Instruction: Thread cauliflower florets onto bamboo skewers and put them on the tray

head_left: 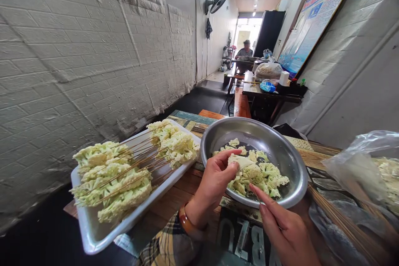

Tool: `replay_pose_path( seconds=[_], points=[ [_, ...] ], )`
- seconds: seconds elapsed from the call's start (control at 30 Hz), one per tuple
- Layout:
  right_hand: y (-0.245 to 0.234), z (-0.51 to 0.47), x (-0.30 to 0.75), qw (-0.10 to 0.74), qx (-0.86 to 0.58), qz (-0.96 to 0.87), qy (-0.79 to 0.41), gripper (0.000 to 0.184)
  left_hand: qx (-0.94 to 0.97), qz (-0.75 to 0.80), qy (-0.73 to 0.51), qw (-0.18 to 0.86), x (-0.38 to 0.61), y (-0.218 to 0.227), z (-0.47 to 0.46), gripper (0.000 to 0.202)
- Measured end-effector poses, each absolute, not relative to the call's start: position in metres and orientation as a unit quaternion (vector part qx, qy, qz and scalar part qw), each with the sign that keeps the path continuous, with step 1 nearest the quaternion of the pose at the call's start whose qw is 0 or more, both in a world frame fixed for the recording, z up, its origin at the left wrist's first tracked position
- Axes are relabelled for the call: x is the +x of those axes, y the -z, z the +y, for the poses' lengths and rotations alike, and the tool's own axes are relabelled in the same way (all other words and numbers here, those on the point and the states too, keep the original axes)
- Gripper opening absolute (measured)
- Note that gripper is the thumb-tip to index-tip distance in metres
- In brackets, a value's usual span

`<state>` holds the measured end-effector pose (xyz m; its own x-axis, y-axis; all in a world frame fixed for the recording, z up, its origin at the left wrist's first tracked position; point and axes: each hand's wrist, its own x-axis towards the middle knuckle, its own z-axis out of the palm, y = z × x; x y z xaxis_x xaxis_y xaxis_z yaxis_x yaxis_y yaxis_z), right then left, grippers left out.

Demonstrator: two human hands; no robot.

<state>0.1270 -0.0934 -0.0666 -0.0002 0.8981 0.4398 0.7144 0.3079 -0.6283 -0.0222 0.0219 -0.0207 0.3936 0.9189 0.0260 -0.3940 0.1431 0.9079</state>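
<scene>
My left hand (216, 181) pinches a pale cauliflower piece (240, 161) over the near side of a round metal bowl (289, 156) that holds several more florets (264, 174). My right hand (285, 226) is closed just in front of the bowl's near rim, its fingers pressed round a thin bamboo skewer (257, 197) whose tip points toward the held piece. Left of the bowl, a white rectangular tray (93, 228) carries several cauliflower skewers (124, 174) laid in rows.
A bundle of loose bamboo skewers (346, 224) lies to the right of the bowl, beside a clear plastic bag of cauliflower (374, 170). A white brick wall runs along the left. Further tables and a seated person (246, 50) are down the room.
</scene>
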Motion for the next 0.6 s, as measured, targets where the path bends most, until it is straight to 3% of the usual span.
replay_pose_path(
  seconds=[0.3, 0.5, 0.6],
  points=[
    [0.0688, -0.0925, 0.1305, 0.418, -0.574, -0.700, -0.076, 0.041, 0.497, 0.281, -0.467, 0.675, -0.0246, 0.0157, 0.0192, 0.037],
    [0.0671, -0.0913, 0.1306, 0.426, -0.558, -0.708, -0.074, 0.042, 0.493, 0.298, -0.472, 0.668, -0.0235, 0.0158, 0.0191, 0.019],
    [0.0636, -0.0915, 0.1290, 0.422, -0.557, -0.710, -0.082, 0.042, 0.480, 0.303, -0.461, 0.682, -0.0241, 0.0181, 0.0212, 0.020]
  ],
)
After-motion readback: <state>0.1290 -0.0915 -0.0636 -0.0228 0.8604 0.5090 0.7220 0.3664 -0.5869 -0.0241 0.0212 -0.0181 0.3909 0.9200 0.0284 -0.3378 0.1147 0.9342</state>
